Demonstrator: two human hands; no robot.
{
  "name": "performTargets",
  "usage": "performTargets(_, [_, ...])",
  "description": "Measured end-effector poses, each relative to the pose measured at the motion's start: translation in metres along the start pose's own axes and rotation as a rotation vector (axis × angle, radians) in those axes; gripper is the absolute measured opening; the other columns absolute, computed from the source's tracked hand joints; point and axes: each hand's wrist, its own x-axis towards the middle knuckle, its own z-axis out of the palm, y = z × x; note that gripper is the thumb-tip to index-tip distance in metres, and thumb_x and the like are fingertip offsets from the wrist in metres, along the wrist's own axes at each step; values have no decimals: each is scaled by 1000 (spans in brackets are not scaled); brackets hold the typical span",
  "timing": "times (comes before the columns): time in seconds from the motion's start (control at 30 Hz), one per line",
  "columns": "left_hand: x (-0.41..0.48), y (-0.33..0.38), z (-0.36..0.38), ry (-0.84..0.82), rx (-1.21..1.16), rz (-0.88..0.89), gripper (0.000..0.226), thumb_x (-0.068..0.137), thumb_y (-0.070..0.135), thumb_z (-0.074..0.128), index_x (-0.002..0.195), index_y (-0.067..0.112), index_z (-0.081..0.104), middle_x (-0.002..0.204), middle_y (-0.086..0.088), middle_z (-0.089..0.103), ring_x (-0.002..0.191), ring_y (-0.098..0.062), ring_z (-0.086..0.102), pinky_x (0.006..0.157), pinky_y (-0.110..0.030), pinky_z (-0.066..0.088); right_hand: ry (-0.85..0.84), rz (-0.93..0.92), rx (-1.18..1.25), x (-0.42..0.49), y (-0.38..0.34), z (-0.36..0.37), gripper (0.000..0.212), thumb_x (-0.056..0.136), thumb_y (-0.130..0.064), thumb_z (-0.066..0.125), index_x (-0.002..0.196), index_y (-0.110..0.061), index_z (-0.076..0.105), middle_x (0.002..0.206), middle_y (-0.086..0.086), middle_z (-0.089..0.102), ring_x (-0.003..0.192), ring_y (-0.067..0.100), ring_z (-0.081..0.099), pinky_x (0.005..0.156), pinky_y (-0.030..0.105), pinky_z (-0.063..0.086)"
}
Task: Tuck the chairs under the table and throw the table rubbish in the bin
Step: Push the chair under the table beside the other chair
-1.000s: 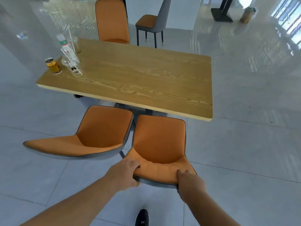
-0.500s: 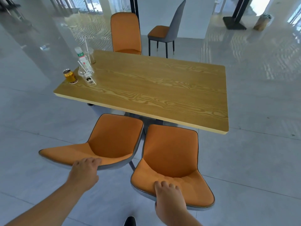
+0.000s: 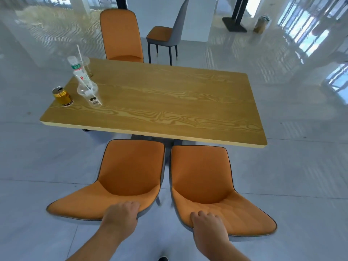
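Two orange chairs stand side by side at the near edge of the wooden table [image 3: 169, 102]. My left hand [image 3: 120, 215] grips the backrest top of the left chair [image 3: 130, 166]. My right hand [image 3: 207, 225] grips the backrest top of the right chair [image 3: 199, 172]. Both seats reach partly under the table edge. At the table's left end stand a gold can [image 3: 63, 96], a clear plastic cup [image 3: 90, 94] with a straw, a plastic bottle [image 3: 76, 66] and a second clear cup [image 3: 85, 63] behind it.
A third orange chair [image 3: 120, 36] sits at the far side of the table. A grey-backed chair [image 3: 165, 34] stands apart behind it. A black post base [image 3: 234, 27] and a brown bin-like container [image 3: 260, 25] are at the far right on the glossy floor.
My left hand went from the right chair to the left chair's backrest and closed on it. The left chair has turned to face the table squarely, beside the right one.
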Motion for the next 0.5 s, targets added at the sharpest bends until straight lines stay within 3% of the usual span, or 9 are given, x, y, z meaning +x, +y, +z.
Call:
performTargets(0.07, [1, -3, 1, 5, 11, 18, 10, 85, 28, 68, 82, 27, 59, 74, 7, 64, 61, -15, 55, 49, -29, 40, -40, -23, 3, 4, -2, -5, 29, 97, -15, 50, 125, -22, 53, 117, 5, 62, 104, 31, 59, 79, 42, 41])
performTargets(0.17, [1, -6, 0, 12, -34, 107, 28, 65, 19, 84, 65, 27, 57, 55, 9, 56, 43, -13, 50, 39, -23, 26, -101, -106, 10, 8, -5, -12, 31, 97, -10, 51, 127, -18, 55, 119, 6, 61, 106, 32, 58, 81, 42, 45])
performTargets(0.23, [-1, -7, -1, 26, -12, 140, 33, 59, 18, 86, 61, 28, 55, 51, 9, 52, 39, -11, 49, 35, -22, 26, -112, -163, 22, 10, -12, -14, 30, 97, -8, 50, 126, -15, 56, 118, 8, 61, 104, 33, 58, 77, 41, 45])
performTargets(0.37, [-3, -10, 7, -10, -3, 147, 13, 81, 25, 73, 75, 28, 61, 65, 8, 62, 53, -12, 59, 43, -26, 44, -153, -218, 43, 11, -25, -14, 29, 98, -8, 50, 126, -13, 56, 118, 10, 60, 104, 34, 58, 76, 41, 45])
performTargets(0.43, [-5, -11, 5, -54, -15, 127, 5, 89, 31, 63, 85, 30, 61, 77, 9, 65, 65, -11, 61, 53, -25, 47, -180, -203, 55, 12, -27, -16, 29, 100, -10, 51, 129, -13, 55, 122, 10, 60, 107, 33, 57, 81, 42, 47])
performTargets(0.5, [-2, -9, -5, -161, -57, 92, 13, 91, 45, 56, 91, 32, 56, 85, 12, 62, 74, -10, 58, 58, -23, 42, -235, -194, 53, 12, -29, -25, 32, 103, -19, 53, 135, -12, 52, 129, 11, 58, 113, 33, 55, 88, 44, 48])
